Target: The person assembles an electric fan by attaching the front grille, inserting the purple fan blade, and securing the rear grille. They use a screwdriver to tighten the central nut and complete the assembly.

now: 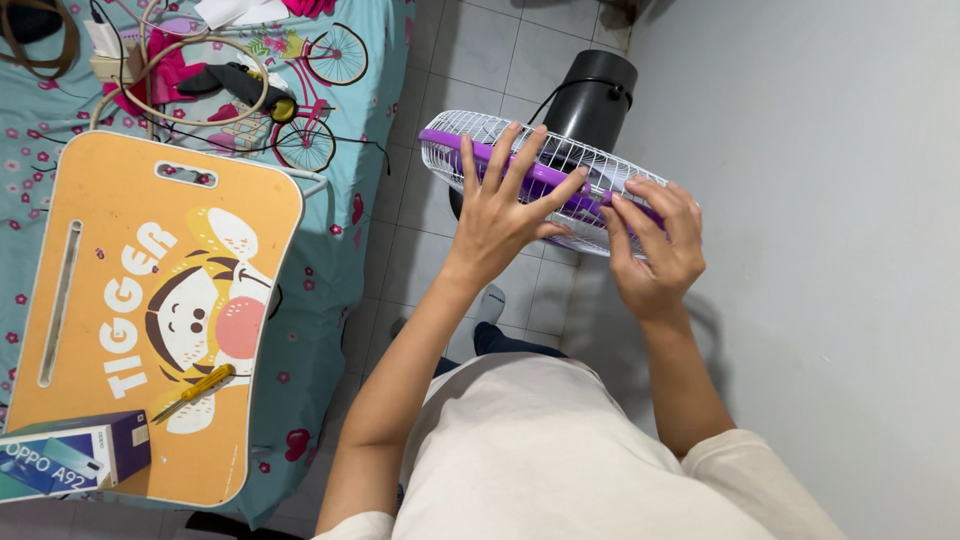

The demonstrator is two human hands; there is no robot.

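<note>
White wire fan guard [500,135] looks light and springy, so the left hand [497,215], fingers spread flat, and the right hand [655,250], pinching, hold its stiffer purple rim [470,148].

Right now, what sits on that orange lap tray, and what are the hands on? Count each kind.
On the orange lap tray:
Yellow screwdriver: 1
Small box: 1
Under the left hand and right hand:
Fan with white grille and purple rim: 1
Total: 3

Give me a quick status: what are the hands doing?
Left hand flat on fan grille. Right hand fingers on its purple rim. Nothing in the way.
</note>
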